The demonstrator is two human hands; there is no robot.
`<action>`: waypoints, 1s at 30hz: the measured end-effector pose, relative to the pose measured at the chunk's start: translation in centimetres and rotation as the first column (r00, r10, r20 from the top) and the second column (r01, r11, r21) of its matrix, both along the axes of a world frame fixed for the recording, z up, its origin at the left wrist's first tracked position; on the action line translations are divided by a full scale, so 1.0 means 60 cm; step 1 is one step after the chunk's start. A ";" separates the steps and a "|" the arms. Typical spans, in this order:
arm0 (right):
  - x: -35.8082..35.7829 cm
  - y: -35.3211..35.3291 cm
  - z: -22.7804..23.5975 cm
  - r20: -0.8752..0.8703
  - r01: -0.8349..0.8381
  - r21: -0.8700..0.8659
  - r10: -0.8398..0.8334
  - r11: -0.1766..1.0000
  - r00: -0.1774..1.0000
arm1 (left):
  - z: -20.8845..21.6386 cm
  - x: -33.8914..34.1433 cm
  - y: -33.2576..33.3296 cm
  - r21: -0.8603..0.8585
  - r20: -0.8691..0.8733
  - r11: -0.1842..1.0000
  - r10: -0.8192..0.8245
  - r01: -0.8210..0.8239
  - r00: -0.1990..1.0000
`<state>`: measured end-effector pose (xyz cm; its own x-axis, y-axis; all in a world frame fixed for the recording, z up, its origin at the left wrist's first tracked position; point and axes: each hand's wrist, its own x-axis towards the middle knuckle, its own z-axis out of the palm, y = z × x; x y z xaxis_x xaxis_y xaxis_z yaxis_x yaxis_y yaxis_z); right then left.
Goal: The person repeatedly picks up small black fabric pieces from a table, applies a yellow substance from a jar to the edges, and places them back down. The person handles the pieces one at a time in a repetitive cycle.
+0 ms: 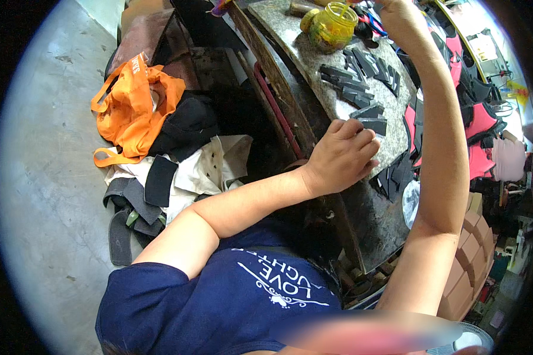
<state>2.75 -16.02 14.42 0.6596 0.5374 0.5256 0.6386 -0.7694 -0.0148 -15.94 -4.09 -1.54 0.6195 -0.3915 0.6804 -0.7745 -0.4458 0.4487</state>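
My left hand [342, 155] rests with curled fingers on a grey stone slab [296, 44], its fingertips on a small black cut piece [373, 125]. More black cut pieces [361, 74] lie scattered over the slab beyond it. My right arm reaches far up the frame; my right hand [398, 16] is near the top edge, next to a yellow glass jar [333, 26] with a stick in it. Whether that hand holds anything cannot be seen.
An orange bag [137, 103] and a heap of black and white cloth [186, 160] lie on the concrete floor at left. Pink and black cut parts [477, 121] pile up at right. Stacked brown blocks [471, 248] stand at lower right.
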 end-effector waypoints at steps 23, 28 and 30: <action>-0.522 -0.177 -0.202 -0.316 0.535 0.362 -0.439 0.763 0.841 | 0.008 0.004 -0.003 0.120 0.179 0.990 0.048 -0.070 0.983; -0.520 -0.194 -0.205 -0.375 0.580 0.433 -0.447 0.690 0.812 | 0.030 -0.033 -0.020 0.114 0.190 0.981 -0.176 0.156 0.966; -0.507 -0.193 -0.208 -0.334 0.592 0.371 -0.492 0.715 0.804 | 0.032 -0.049 -0.041 0.175 0.198 0.951 -0.286 0.254 0.937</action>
